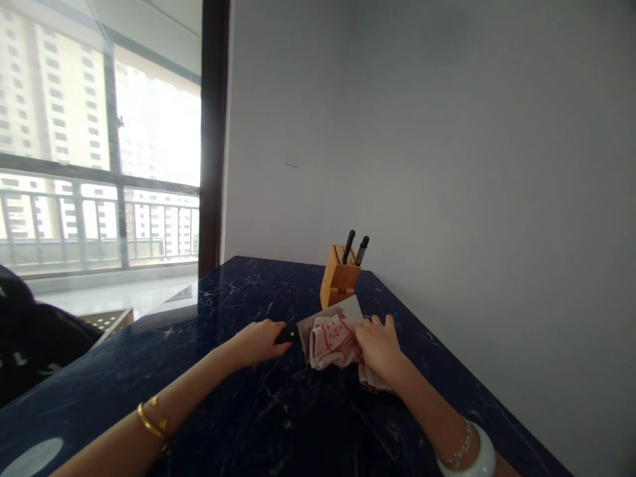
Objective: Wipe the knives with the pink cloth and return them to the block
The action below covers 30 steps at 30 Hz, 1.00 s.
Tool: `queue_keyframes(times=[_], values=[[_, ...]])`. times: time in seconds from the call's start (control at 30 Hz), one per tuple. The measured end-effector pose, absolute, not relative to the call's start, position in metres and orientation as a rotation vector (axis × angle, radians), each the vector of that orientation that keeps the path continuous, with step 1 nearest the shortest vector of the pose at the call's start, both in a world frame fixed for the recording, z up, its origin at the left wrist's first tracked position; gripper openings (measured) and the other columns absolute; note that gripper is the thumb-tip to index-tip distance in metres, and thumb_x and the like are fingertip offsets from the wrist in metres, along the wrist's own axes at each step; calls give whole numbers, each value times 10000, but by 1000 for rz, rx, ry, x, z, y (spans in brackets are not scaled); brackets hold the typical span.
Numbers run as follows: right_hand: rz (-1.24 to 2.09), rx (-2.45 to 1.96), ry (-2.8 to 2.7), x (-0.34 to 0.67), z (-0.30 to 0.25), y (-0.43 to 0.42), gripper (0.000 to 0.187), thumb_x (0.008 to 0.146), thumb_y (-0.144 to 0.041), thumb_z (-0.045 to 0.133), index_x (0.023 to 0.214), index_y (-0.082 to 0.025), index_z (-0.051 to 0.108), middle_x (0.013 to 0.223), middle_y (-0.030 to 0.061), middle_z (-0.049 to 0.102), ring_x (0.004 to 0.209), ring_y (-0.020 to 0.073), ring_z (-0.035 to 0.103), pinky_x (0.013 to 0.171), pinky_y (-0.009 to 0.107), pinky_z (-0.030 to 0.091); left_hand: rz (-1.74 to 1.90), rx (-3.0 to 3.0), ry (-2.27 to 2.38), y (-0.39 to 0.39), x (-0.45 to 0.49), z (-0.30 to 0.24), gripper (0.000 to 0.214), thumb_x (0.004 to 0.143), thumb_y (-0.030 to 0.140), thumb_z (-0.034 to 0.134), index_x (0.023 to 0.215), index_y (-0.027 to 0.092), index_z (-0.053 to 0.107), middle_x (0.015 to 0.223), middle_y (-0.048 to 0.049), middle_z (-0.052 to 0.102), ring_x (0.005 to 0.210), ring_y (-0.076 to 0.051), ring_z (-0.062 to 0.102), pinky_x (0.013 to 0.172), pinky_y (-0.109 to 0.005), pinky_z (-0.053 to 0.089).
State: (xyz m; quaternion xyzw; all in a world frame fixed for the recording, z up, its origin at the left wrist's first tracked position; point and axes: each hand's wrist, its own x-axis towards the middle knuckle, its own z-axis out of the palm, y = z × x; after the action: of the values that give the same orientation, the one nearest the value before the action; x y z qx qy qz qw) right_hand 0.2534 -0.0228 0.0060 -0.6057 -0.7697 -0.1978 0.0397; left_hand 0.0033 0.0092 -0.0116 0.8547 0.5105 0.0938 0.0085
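Your cleaver (346, 309) lies on your side of the wooden knife block (340, 277), above the marbled blue tabletop (238, 434). Its long axis slants: the black handle (289, 334) sits to the left of the block and nearer to you, while the blade's far end reaches just right of the block's foot. The blade overlaps the foot of the block in your view, and you cannot tell from here whether the two touch.

Your left hand (262, 340), left of the block, has its fingers curled around that handle, so it is the hand that holds the cleaver. Your right hand (380, 341), on your side of the block and to its right, grips the red-and-white patterned towel (330, 346), its outer fingers lifted away from the cloth. What the hidden fingertips do behind the fold, you cannot tell.

The relation to watch is blade to right fingers: the blade runs from your left fist toward that hand, with the towel lying over its near face. The handle joins close to the side facing the block, so the cutting edge probably faces you; the towel hides too much to be certain.
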Motion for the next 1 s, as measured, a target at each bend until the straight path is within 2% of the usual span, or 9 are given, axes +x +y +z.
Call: queue_keyframes(times=[0.1,0.2,0.37,0.67,0.87,1.0], values=[[-521,-1723,-2441,228,12,-27,195,689,-274,517,845,-171,572,888,111,591,877,261,480,756,404,253,305,2672,1607,10,4,-13,376,738,502,334,832,199,538,690,-40,628,496,-169,594,484,-237,421],[-435,-1638,-2476,206,10,-28,174,707,-264,498,843,-180,567,872,83,591,860,230,496,733,354,301,331,2675,1591,8,5,-12,370,741,497,334,829,197,533,700,-39,627,443,-145,574,451,-221,407],[-490,-1577,-2344,192,-13,-24,220,721,-187,475,924,-120,527,908,117,562,895,208,486,781,314,322,317,2638,1567,7,4,-12,369,747,491,330,833,193,528,663,-27,622,390,-124,551,442,-212,398],[-341,-1483,-2155,201,-22,-6,201,772,-88,328,821,-165,507,848,54,560,829,149,484,759,257,332,290,2601,1618,1,9,-5,365,746,487,341,847,191,528,699,-35,629,446,-137,575,479,-216,414],[-207,-1356,-2082,197,-22,-5,170,753,-82,351,776,-176,491,794,31,546,809,144,475,745,258,341,290,2665,1618,1,9,-6,386,752,495,319,864,192,529,726,-55,636,478,-162,589,504,-244,424],[-160,-1229,-2155,193,-28,-11,100,742,-142,432,818,-171,492,851,44,527,863,160,460,773,289,345,288,2628,1607,4,6,-10,399,754,502,306,860,188,527,709,-48,633,434,-152,577,477,-239,419]])
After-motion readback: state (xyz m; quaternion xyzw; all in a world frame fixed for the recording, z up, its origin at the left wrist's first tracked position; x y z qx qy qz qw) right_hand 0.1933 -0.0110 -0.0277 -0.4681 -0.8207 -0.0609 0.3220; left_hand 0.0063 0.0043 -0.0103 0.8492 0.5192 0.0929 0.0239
